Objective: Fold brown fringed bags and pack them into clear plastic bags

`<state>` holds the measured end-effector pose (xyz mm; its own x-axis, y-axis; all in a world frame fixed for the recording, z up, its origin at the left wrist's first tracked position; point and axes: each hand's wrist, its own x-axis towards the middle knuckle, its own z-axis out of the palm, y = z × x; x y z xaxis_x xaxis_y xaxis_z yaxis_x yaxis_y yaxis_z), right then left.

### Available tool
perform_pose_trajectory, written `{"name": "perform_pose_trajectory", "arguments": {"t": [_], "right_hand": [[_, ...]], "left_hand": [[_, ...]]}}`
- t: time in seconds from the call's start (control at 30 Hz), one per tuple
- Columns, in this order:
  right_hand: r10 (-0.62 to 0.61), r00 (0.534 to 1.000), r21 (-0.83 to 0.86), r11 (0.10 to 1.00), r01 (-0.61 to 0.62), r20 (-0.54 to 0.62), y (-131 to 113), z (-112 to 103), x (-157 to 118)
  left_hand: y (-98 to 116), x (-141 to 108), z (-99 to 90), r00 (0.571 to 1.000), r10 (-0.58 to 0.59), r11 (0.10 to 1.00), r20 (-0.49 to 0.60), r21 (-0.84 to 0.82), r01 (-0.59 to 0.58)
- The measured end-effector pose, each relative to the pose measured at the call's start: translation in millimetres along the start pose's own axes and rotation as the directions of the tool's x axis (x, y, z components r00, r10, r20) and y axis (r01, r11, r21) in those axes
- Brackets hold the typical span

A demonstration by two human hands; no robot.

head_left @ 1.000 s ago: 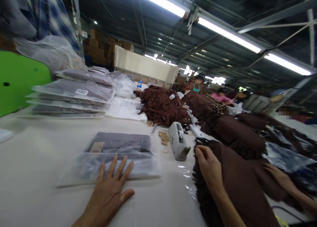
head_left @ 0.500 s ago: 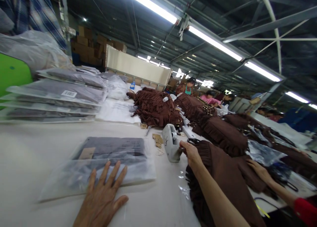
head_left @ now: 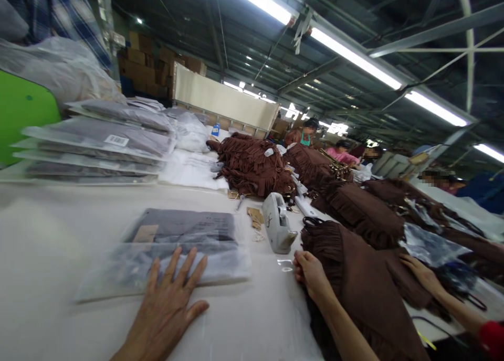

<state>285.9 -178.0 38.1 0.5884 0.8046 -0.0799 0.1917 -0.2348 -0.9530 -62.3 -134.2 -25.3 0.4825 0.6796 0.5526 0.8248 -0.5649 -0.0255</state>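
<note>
My left hand [head_left: 169, 298] lies flat, fingers spread, on the lower part of a frosted plastic bag [head_left: 232, 266] with dark folded cloth inside. To the right, my right hand [head_left: 311, 272] has thumb and fingers pinched together, with a short clear strip of tape [head_left: 285, 265] showing at its fingertips. Just above that hand stands a grey tape dispenser [head_left: 275, 224]. Brown fringed fabric [head_left: 366, 277] lies beside and under my right forearm.
Filled bags [head_left: 98, 140] are stacked at the left by a green panel [head_left: 23, 114]. Brown fringed items [head_left: 252, 164] are piled beyond the dispenser. Another person's hand [head_left: 421, 274] rests on brown fabric at the right. A tan tag [head_left: 255, 215] lies left of the dispenser.
My right hand has moved away from the dispenser's front end, down toward me, and the tape strip now shows beside it. My left hand stays flat on the bag. The view has shifted slightly.
</note>
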Motion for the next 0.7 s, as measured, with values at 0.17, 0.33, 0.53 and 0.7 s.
{"name": "perform_pose_trajectory", "arguments": {"t": [0.17,0.33,0.53,0.7], "right_hand": [[-0.084,0.872,-0.107,0.982,0.154,0.483,-67,21,-23],[0.079,0.384,-0.316,0.728,0.609,0.92,-152,84,-28],[0.156,0.348,-0.375,0.196,0.906,0.924,-169,167,-1],[0.115,0.362,-0.369,0.051,0.928,0.925,-148,207,6]], "left_hand": [[2,1,-12.1,0.995,-0.031,0.999,0.1,-0.03,0.034],[3,0,-13.4,0.99,-0.05,0.997,0.132,-0.053,0.057],[2,-1,-9.9,0.99,-0.037,0.996,0.135,-0.074,0.047],[3,-2,-7.8,0.985,-0.045,0.996,0.165,-0.07,0.057]]}}
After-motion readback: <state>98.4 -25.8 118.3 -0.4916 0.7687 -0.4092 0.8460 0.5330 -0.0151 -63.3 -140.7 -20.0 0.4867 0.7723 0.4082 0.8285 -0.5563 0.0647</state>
